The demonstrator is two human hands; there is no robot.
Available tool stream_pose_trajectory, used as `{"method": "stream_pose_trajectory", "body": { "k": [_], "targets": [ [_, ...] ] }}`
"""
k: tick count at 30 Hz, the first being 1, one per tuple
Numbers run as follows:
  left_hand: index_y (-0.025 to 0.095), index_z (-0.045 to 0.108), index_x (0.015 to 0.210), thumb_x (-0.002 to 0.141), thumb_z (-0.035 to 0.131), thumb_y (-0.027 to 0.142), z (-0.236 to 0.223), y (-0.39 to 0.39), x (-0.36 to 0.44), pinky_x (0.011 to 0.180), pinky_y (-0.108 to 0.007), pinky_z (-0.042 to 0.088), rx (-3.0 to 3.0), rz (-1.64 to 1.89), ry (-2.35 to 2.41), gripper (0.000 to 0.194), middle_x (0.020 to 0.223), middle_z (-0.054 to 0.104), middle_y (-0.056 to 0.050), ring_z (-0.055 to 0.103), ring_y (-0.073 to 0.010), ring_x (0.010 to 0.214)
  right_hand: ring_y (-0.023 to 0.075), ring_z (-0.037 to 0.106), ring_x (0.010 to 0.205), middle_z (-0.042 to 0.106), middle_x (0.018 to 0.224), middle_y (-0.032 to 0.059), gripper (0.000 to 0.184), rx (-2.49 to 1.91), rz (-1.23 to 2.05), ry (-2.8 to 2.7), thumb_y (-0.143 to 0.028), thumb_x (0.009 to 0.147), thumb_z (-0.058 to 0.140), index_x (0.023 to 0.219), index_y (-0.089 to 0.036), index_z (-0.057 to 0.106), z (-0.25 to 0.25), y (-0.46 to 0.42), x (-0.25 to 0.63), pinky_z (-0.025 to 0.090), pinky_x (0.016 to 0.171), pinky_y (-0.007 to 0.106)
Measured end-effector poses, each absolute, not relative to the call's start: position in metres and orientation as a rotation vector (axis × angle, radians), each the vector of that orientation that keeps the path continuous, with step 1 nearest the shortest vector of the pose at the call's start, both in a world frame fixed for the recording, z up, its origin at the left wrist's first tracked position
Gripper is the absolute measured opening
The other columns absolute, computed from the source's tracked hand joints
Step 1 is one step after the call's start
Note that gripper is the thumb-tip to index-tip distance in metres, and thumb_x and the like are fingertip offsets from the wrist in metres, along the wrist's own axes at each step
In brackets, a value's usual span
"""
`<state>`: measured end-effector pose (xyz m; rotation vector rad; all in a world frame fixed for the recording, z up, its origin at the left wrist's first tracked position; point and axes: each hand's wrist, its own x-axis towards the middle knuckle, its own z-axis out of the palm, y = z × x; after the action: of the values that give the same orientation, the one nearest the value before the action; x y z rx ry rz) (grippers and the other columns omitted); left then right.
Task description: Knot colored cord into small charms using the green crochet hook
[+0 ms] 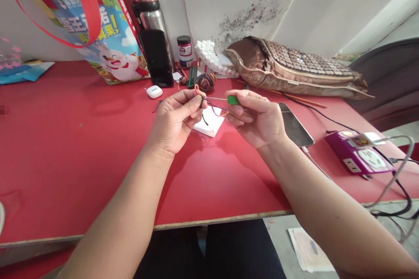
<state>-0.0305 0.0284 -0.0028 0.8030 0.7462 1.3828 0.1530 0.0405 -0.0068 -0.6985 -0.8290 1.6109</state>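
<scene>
Between finger and thumb, my left hand [181,115] pinches a small dark piece of cord work [202,100], from which multicoloured thread [214,111] loops out. My right hand [257,115] is closed on the green handle [233,100] of a crochet hook. Its thin metal shaft [216,98] points left and reaches the cord work at my left fingertips; the tip is hidden there. Beneath both hands lies a white pad [209,124] on the red table. Behind them sits a ball of multicoloured yarn [206,82].
At the back stand a shopping bag [108,30], a steel thermos [153,17], an upright black phone [157,57] and a small jar [184,51]. An earbud case [154,91] lies left. To the right are a brown cushion [294,65], another phone [294,124] and a purple power strip [356,152] with cables.
</scene>
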Motion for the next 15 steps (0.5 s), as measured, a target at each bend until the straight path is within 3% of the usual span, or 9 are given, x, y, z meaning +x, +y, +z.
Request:
{"method": "stream_pose_trajectory", "body": {
  "k": [15],
  "targets": [
    [0.015,0.081,0.073,0.089,0.079,0.0,-0.0005,0.0299,-0.0278,0.051,-0.012,0.043,0.791,1.381,0.81,0.021,0.07,0.074,-0.004,0.054,-0.0035,0.054,0.0043,0.023,0.047,0.053,0.055,-0.0038,0.01,-0.706,1.595,-0.862,-0.02,0.077,0.076,0.08,-0.013,0.082,-0.0073,0.0401,0.1534,0.022,0.05,0.025]
  ]
}}
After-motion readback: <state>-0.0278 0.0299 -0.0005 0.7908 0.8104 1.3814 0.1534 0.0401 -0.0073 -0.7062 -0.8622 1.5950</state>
